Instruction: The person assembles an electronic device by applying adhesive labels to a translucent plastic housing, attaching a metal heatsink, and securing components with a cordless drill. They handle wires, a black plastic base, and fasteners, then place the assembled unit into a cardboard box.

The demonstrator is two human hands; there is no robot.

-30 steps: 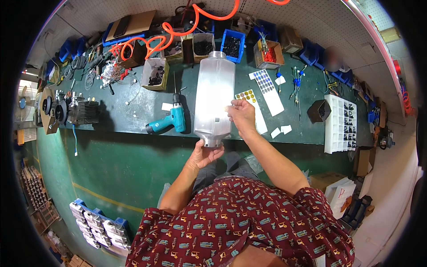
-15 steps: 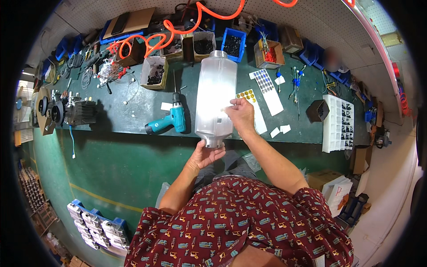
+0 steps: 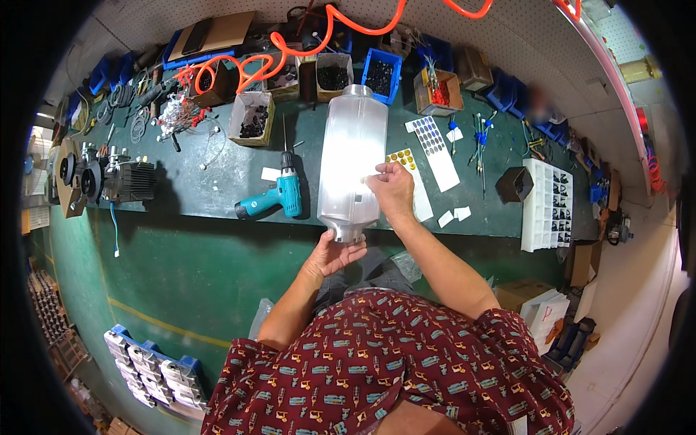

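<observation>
- While the bare left hand (image 3: 337, 255) sits nearest, palm up, its thumb and fingers cup the near neck of the shiny, silver-grey, bottle-shaped canister (image 3: 353, 159). That neck looks like a good, narrow place to hold.
- A bit farther up, the bare right hand (image 3: 394, 191) reaches in from the right, with thumb and pointing finger bent together by the canister's right side. Glare is strong there, so I can't tell if they pinch something small.
- The canister's wide middle is over the dark green, flat bench (image 3: 217, 174), with the near neck poking past the edge. It looks stiff and hollow, so I'd guess it is light for its size. Its smooth skin may slip or scratch.
- Just left of it lies the teal and black, gun-shaped drill (image 3: 279, 197), close enough to bump.
- At the far end, the canister's short, round other neck could suit a second hand.
</observation>
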